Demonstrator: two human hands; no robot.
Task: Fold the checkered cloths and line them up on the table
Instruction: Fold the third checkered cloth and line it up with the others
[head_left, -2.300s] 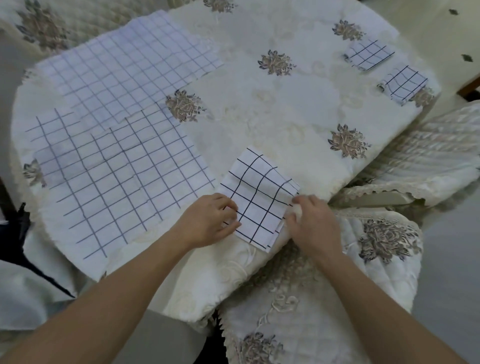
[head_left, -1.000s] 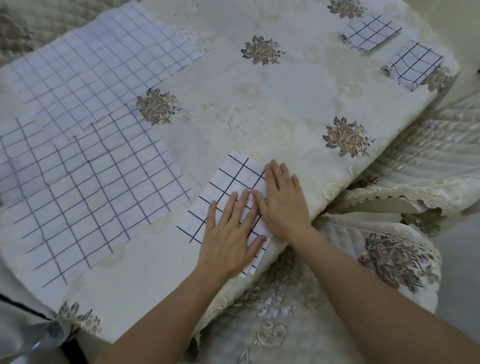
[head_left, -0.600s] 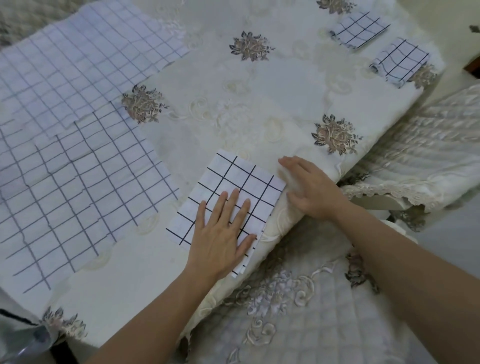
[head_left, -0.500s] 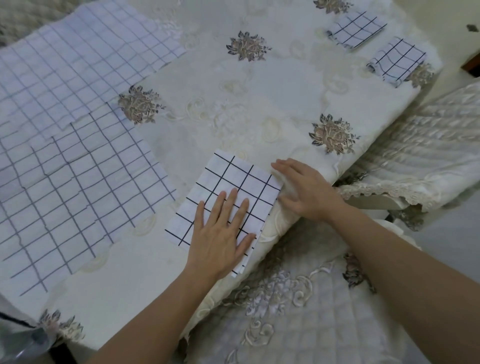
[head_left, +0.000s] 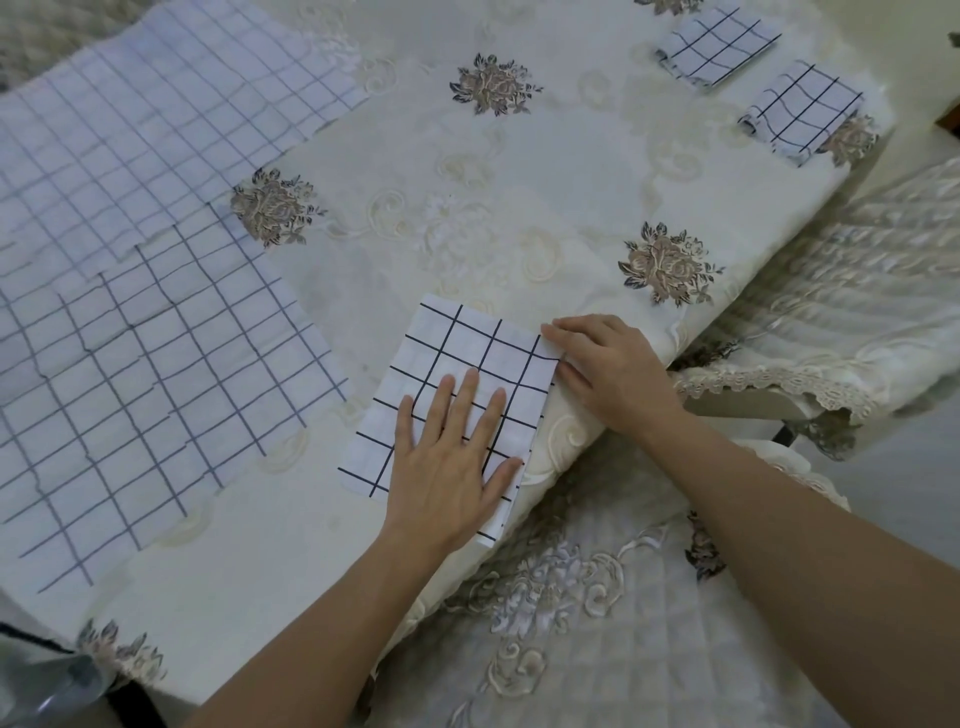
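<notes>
A folded white cloth with a black check (head_left: 457, 358) lies near the table's front edge. My left hand (head_left: 452, 457) presses flat on its near half, fingers straight and spread. My right hand (head_left: 608, 369) rests at the cloth's right edge, fingertips touching its far right corner; whether it pinches the cloth I cannot tell. Two small folded checkered cloths (head_left: 719, 44) (head_left: 802, 111) sit side by side at the far right. Two unfolded checkered cloths (head_left: 135, 130) (head_left: 130, 395) lie spread and overlapping on the left.
The table wears a cream embroidered tablecloth (head_left: 519, 208) with brown flower motifs. A quilted chair cushion (head_left: 571, 623) is just below the front edge, and another covered chair (head_left: 841, 322) stands to the right.
Both hands first pressed side by side on the folded cloth. My right hand then slid off to the cloth's right edge, where it stays. My left hand keeps pressing.
</notes>
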